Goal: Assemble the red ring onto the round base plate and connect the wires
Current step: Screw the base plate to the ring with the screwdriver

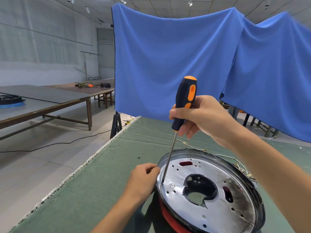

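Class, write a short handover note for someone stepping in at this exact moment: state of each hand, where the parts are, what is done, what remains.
Right hand: grips the screwdriver by its black and orange handle, the tip down on the round base plate near its left rim.
Left hand: fingers curled at the plate's left rim, steadying it.
Parts: the plate sits on the red ring, which shows below its near edge, on the green cloth. Wires trail off the far right rim. Two loose screws lie on the cloth to the left.
Done: ring and plate stacked.
Left: finish screwing, connect the wires.
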Tool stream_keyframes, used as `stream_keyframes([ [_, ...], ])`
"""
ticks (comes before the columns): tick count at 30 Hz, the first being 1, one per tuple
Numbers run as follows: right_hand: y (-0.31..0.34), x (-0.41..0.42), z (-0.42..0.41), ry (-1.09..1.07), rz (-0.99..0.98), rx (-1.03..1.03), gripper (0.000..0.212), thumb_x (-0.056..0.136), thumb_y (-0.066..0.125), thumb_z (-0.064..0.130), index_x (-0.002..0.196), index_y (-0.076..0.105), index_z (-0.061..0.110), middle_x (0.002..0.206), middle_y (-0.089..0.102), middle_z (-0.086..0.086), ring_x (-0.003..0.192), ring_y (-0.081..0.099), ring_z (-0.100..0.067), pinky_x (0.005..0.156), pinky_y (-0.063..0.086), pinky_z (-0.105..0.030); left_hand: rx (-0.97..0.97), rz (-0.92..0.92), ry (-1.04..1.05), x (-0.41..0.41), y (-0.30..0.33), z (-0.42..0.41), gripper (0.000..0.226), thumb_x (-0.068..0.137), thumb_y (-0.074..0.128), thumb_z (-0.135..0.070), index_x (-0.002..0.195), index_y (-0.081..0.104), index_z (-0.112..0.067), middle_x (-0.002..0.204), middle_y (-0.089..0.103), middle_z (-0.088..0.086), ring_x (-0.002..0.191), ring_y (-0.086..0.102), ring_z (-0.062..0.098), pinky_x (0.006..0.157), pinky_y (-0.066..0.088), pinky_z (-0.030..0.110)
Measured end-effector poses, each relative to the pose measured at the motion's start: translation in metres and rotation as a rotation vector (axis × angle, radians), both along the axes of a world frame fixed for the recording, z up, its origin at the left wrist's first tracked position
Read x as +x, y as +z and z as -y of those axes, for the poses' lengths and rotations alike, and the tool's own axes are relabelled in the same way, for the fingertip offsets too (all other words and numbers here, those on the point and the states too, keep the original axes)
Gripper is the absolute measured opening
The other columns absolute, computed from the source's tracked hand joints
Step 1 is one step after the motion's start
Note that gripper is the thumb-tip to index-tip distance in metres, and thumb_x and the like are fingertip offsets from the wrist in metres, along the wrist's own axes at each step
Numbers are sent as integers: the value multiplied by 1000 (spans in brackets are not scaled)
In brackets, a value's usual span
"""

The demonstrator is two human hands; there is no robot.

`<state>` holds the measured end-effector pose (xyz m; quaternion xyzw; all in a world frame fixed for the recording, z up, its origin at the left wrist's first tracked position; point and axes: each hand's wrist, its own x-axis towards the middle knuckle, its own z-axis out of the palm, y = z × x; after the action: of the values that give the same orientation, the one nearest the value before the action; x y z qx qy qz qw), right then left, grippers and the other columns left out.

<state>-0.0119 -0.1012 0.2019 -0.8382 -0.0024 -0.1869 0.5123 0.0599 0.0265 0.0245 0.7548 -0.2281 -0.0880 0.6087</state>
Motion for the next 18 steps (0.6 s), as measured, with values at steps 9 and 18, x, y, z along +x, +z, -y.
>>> stream_keyframes([
  [9,-11,16,-13,-482,153,-332,52,67,70,57,62,37,18,54,47,6,51,48,-18,52,38,-28,-229,246,191,-14,30,-2,8,86,66,-28,83,72,-32,83,73,-15,87,66,0,86,52,31],
  [18,-5,8,-8,-360,56,-248,45,69,71,53,64,40,21,56,50,7,51,52,-17,52,38,-27,-254,262,43,-29,52,14,17,75,78,-7,79,69,-22,72,72,-2,70,68,13,73,56,28],
])
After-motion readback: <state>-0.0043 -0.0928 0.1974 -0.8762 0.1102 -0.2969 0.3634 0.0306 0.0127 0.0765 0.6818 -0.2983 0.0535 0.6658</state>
